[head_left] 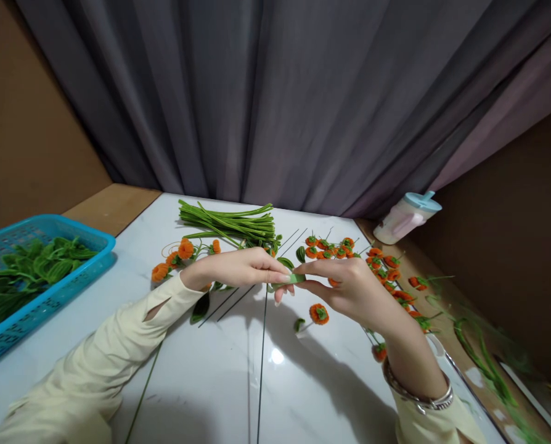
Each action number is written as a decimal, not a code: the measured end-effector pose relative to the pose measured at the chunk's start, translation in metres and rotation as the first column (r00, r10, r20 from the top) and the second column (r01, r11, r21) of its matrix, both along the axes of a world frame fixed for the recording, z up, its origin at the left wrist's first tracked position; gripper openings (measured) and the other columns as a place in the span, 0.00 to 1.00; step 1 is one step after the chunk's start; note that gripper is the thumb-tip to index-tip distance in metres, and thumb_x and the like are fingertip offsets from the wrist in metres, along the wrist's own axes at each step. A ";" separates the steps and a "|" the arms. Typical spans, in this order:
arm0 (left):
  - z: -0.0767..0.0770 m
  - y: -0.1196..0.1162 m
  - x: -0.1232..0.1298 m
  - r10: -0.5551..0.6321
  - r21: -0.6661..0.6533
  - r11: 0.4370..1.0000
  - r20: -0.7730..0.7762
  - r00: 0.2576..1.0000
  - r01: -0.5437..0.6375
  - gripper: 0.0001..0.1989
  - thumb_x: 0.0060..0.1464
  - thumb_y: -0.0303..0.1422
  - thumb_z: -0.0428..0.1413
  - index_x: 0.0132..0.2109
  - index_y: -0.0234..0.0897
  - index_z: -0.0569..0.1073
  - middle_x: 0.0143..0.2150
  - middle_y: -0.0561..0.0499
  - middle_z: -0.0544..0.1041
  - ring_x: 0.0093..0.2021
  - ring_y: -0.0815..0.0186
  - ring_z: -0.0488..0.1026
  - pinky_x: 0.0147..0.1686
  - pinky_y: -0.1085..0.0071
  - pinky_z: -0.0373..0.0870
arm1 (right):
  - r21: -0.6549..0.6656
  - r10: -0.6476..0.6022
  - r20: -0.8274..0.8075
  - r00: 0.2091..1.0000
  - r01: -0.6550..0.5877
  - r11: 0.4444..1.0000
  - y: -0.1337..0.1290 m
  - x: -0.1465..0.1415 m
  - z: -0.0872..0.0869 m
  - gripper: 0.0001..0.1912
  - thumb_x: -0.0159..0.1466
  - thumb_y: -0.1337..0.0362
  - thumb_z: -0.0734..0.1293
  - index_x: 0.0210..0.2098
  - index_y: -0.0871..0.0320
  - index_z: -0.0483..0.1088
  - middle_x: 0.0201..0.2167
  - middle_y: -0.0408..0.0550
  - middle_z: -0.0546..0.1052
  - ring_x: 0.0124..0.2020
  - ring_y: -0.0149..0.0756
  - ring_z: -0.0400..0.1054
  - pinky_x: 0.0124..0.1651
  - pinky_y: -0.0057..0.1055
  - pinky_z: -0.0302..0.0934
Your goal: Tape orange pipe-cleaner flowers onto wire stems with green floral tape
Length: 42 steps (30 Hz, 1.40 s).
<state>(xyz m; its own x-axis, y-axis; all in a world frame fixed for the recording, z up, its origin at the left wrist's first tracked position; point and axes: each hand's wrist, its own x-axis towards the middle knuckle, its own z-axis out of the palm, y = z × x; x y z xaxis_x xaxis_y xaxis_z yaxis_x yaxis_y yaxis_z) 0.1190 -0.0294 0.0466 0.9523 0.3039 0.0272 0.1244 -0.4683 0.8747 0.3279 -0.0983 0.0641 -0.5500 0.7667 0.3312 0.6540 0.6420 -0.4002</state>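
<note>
My left hand (238, 267) reaches in over the middle of the table, its thumb and fingers closed on one end of a light green strip (296, 279) that looks like floral tape. At the other end of the strip, my right hand (352, 288) pinches with thumb and forefinger. Green fuzzy leaves lie just behind and under the fingers, partly hidden. Below the hands rests an orange fuzzy flower (319, 314) with a green centre, and a small curled green piece (299, 324) sits beside it. A dark green leaf (200, 307) lies under my left wrist.
A bundle of green fuzzy stems (229, 221) lies at the back. Orange flower heads (185, 248) stand at left, and several more (375, 262) spread at right. A blue basket (104, 246) holds green leaves. A lidded cup (407, 217) stands back right, before the grey curtain (294, 105).
</note>
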 end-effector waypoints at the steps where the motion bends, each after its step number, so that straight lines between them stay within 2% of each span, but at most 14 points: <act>1: 0.000 -0.001 0.000 0.002 0.015 1.000 0.002 1.000 -0.002 0.17 0.64 0.35 0.45 0.39 0.33 0.78 0.34 0.49 0.78 0.35 0.68 0.70 0.41 0.75 0.64 | -0.004 0.003 0.005 1.000 -0.003 1.000 0.000 0.001 0.001 0.06 0.63 0.69 0.65 0.35 0.59 0.75 0.24 0.43 0.77 0.21 0.26 0.66 0.26 0.23 0.59; 8: 0.004 -0.011 0.005 0.122 0.139 0.983 0.015 0.992 -0.123 0.17 0.63 0.34 0.45 0.32 0.32 0.74 0.32 0.49 0.76 0.34 0.68 0.72 0.39 0.75 0.63 | -0.008 0.012 0.058 0.998 -0.012 1.000 -0.001 -0.003 -0.001 0.08 0.63 0.72 0.65 0.41 0.59 0.72 0.34 0.47 0.79 0.29 0.30 0.72 0.32 0.25 0.63; 11: 0.003 -0.012 0.007 0.152 0.118 0.982 -0.012 0.988 -0.149 0.17 0.62 0.33 0.45 0.30 0.32 0.73 0.32 0.49 0.76 0.35 0.68 0.72 0.39 0.75 0.63 | 0.206 -0.071 0.196 0.978 0.030 0.978 -0.005 -0.012 -0.007 0.10 0.64 0.76 0.61 0.37 0.61 0.74 0.35 0.51 0.80 0.34 0.37 0.74 0.35 0.30 0.64; 14: -0.001 -0.012 0.010 0.207 0.055 0.977 -0.059 0.977 -0.204 0.17 0.61 0.32 0.44 0.29 0.32 0.72 0.31 0.50 0.76 0.34 0.68 0.71 0.38 0.74 0.63 | 0.425 -0.212 0.346 0.914 0.048 0.904 -0.007 -0.022 -0.014 0.11 0.62 0.76 0.61 0.38 0.65 0.74 0.35 0.56 0.80 0.37 0.44 0.75 0.36 0.35 0.64; 18: -0.005 -0.009 0.011 0.295 -0.021 0.955 -0.064 0.953 -0.297 0.17 0.60 0.34 0.44 0.30 0.31 0.74 0.28 0.52 0.73 0.30 0.69 0.66 0.34 0.73 0.61 | 0.531 -0.350 0.448 0.823 0.070 0.845 -0.007 -0.027 -0.024 0.17 0.60 0.78 0.60 0.48 0.71 0.71 0.38 0.60 0.80 0.27 0.38 0.73 0.27 0.32 0.61; 21: -0.004 -0.009 0.011 0.339 -0.027 0.940 -0.060 0.939 -0.341 0.18 0.60 0.39 0.46 0.33 0.32 0.75 0.26 0.54 0.70 0.28 0.70 0.63 0.31 0.74 0.59 | 0.564 -0.381 0.442 0.812 0.079 0.822 -0.008 -0.023 -0.032 0.20 0.60 0.80 0.57 0.50 0.72 0.69 0.43 0.62 0.78 0.22 0.34 0.71 0.22 0.29 0.60; 23: -0.002 -0.011 0.010 0.420 -0.031 0.907 -0.024 0.907 -0.420 0.17 0.59 0.41 0.48 0.36 0.33 0.75 0.29 0.54 0.72 0.29 0.70 0.65 0.31 0.74 0.59 | 0.581 -0.388 0.406 0.827 0.095 0.808 -0.010 -0.019 -0.037 0.20 0.61 0.80 0.56 0.50 0.74 0.69 0.45 0.64 0.77 0.23 0.35 0.72 0.23 0.30 0.62; 27: -0.008 -0.025 0.006 0.632 -0.041 0.774 -0.024 0.775 -0.632 0.17 0.55 0.45 0.53 0.33 0.34 0.72 0.30 0.53 0.72 0.31 0.69 0.66 0.31 0.74 0.60 | 0.566 -0.402 0.327 0.855 0.164 0.808 -0.017 -0.013 -0.043 0.19 0.61 0.79 0.57 0.51 0.76 0.68 0.43 0.64 0.78 0.23 0.38 0.73 0.23 0.33 0.63; 28: -0.013 -0.029 0.004 0.632 -0.038 0.771 -0.087 0.770 -0.636 0.18 0.53 0.46 0.54 0.32 0.33 0.71 0.28 0.53 0.71 0.29 0.69 0.65 0.29 0.75 0.59 | 0.555 -0.403 0.313 0.860 0.179 0.813 -0.018 -0.012 -0.043 0.20 0.62 0.79 0.57 0.51 0.76 0.67 0.42 0.63 0.79 0.22 0.38 0.73 0.23 0.33 0.62; 30: -0.025 -0.040 0.004 0.519 -0.094 0.828 -0.242 0.819 -0.553 0.19 0.50 0.48 0.57 0.32 0.33 0.72 0.27 0.54 0.71 0.26 0.70 0.64 0.26 0.75 0.58 | 0.530 -0.398 0.290 0.871 0.200 0.824 -0.020 -0.012 -0.043 0.20 0.62 0.78 0.56 0.52 0.77 0.67 0.37 0.61 0.80 0.20 0.37 0.71 0.21 0.32 0.61; 32: -0.038 -0.049 0.005 0.375 -0.234 0.863 -0.295 0.879 -0.447 0.20 0.49 0.48 0.58 0.36 0.33 0.74 0.27 0.53 0.73 0.25 0.71 0.64 0.24 0.76 0.57 | 0.522 -0.396 0.263 0.880 0.216 0.825 -0.021 -0.013 -0.042 0.20 0.63 0.77 0.55 0.51 0.78 0.67 0.32 0.58 0.81 0.18 0.36 0.70 0.20 0.32 0.60; 33: -0.043 -0.053 0.005 0.319 -0.329 0.856 -0.271 0.908 -0.399 0.19 0.51 0.47 0.57 0.38 0.32 0.75 0.29 0.52 0.75 0.26 0.71 0.65 0.25 0.76 0.59 | 0.522 -0.397 0.253 0.882 0.221 0.824 -0.021 -0.013 -0.041 0.20 0.63 0.77 0.54 0.51 0.78 0.68 0.29 0.57 0.81 0.17 0.36 0.69 0.20 0.32 0.59; 37: -0.054 -0.058 0.007 0.262 -0.627 0.728 -0.119 0.958 -0.277 0.16 0.54 0.42 0.56 0.35 0.32 0.78 0.35 0.45 0.80 0.30 0.70 0.70 0.30 0.75 0.63 | 0.536 -0.405 0.234 0.884 0.231 0.812 -0.023 -0.014 -0.035 0.21 0.65 0.75 0.51 0.49 0.77 0.70 0.27 0.55 0.80 0.15 0.34 0.66 0.19 0.30 0.55; 42: -0.057 -0.057 0.003 0.355 -0.659 0.664 -0.139 0.924 -0.354 0.17 0.48 0.44 0.61 0.31 0.30 0.79 0.32 0.44 0.81 0.27 0.69 0.69 0.27 0.74 0.64 | 0.552 -0.447 0.204 0.871 0.275 0.787 -0.024 -0.013 -0.032 0.21 0.67 0.72 0.52 0.46 0.75 0.72 0.25 0.53 0.80 0.15 0.34 0.68 0.18 0.30 0.53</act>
<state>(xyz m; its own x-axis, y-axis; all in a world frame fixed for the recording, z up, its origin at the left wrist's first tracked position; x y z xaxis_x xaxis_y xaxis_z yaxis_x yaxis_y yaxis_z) 0.1221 -0.0868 -0.0108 0.7688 0.5581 -0.3122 0.1567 0.3090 0.9381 0.3148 -0.1224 0.0324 -0.4028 0.7090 0.5789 0.9092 0.3827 0.1640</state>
